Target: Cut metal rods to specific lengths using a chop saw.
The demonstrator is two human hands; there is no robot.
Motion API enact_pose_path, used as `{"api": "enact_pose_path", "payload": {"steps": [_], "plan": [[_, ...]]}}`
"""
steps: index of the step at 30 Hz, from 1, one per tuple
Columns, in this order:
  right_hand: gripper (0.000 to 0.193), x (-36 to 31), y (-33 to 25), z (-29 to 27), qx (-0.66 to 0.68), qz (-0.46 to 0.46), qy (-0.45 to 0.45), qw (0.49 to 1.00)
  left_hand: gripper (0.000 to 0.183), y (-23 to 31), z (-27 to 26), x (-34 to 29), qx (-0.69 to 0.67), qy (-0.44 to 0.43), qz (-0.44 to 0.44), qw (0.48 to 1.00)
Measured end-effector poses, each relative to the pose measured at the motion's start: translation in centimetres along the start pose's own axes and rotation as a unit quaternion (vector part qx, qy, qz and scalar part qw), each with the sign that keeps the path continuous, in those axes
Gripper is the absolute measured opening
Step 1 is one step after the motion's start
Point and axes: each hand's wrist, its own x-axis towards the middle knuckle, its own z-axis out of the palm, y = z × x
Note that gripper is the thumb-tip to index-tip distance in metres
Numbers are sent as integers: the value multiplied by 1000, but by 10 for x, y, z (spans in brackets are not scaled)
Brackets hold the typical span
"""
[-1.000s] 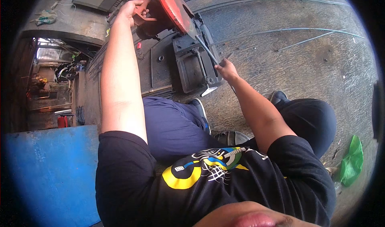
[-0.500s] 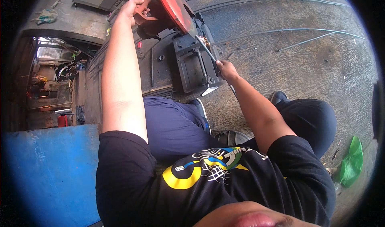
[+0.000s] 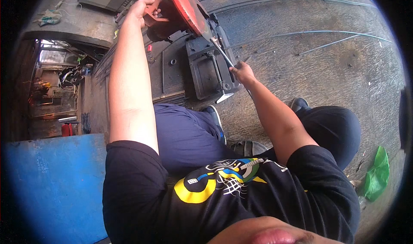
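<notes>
My left hand [image 3: 144, 12] is closed around the red handle [image 3: 155, 15] of a chop saw, up at the far left. The saw's round red blade guard [image 3: 188, 9] stands over its dark metal base [image 3: 204, 78]. In my right hand [image 3: 243, 73] is a thin grey metal rod [image 3: 222, 52], gripped from the side. The rod's far end lies by the vise area under the guard, and its near end runs below my hand. Whether the blade touches the rod cannot be seen. A clamp crank with a light handle [image 3: 224, 98] sticks out at the base's near end.
Long thin rods [image 3: 327, 32] lie on the worn floor at the far right. A loose rod [image 3: 163, 71] and a small ring [image 3: 173, 62] lie left of the saw. A blue panel [image 3: 56, 183] stands at the near left. A green plastic bag [image 3: 377, 175] lies at the right.
My right hand has shifted slightly left, and the rod's far end has drawn back a little from under the guard. The left hand and the saw look the same.
</notes>
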Motion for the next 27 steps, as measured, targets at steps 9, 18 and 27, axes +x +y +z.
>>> {"api": "enact_pose_path", "payload": {"steps": [9, 18, 27], "plan": [[33, 2, -8, 0, 190, 62, -128, 971, 37, -1, -5, 3, 12, -23, 0, 1000], [27, -6, -17, -2, 186, 39, -92, 977, 37, -1, 0, 0, -2, 6, 4, 1000], [32, 10, -9, 3, -21, 0, 23, 1000, 26, 2, 4, -5, 3, 10, -12, 1000]]}}
